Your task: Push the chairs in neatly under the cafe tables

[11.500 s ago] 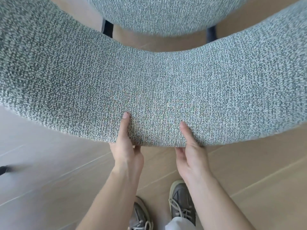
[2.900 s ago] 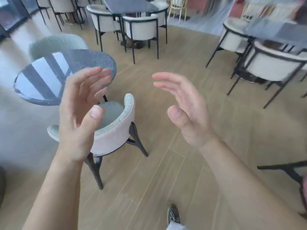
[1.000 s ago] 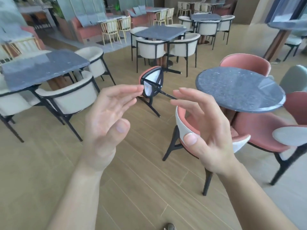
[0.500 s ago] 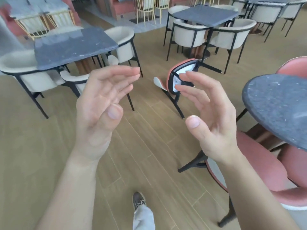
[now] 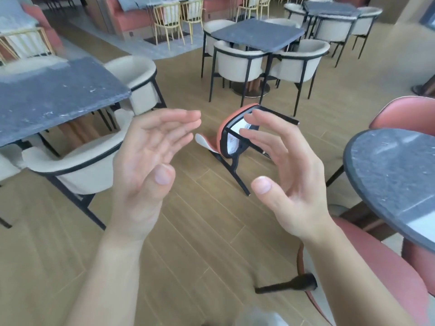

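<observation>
A pink chair point(image 5: 227, 135) with black legs lies tipped over on the wooden floor ahead, its underside facing me. My left hand point(image 5: 146, 168) and my right hand point(image 5: 287, 175) are raised in front of it, palms facing each other, fingers spread, holding nothing. At the right stands a round dark stone table point(image 5: 395, 175) with a pink chair point(image 5: 376, 274) below my right forearm and another pink chair point(image 5: 407, 114) behind it.
A square dark table point(image 5: 47, 95) with cream armchairs point(image 5: 80, 165) stands at the left. Farther back is another square table point(image 5: 256, 34) ringed by cream chairs point(image 5: 237, 64). Yellow wire chairs point(image 5: 174, 17) and pink sofas line the back wall.
I have stepped closer to the fallen pink chair, which now looks larger and sits between my raised hands. The round table has slid further into view at the right. Both hands stay apart and empty.
</observation>
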The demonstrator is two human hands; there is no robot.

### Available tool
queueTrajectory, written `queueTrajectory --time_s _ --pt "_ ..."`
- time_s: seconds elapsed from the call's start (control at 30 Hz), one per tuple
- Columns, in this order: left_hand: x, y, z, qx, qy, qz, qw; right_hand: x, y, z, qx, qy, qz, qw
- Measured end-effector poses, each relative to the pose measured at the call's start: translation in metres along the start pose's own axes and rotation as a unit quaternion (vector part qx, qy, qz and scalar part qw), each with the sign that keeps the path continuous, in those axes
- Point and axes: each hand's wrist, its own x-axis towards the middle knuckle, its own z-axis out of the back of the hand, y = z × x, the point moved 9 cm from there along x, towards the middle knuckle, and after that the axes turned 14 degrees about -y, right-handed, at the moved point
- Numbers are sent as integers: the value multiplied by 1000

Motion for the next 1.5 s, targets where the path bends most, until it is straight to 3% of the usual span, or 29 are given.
queueTrajectory --time_s 0.37,0.9,1.17,1.5 --pt "190 144 -2 19 11 14 1000 162 -175 -23 7 -38 6 999" --pt "461 339 76 28 -53 13 998 402 -417 -151 18 26 -29 999" --pt "638 437 122 -9 1 22 1000 535 -520 -222 -25 -15 -11 1000" --pt "802 560 82 -67 83 45 993 657 -634 -218 -74 -88 -4 993"
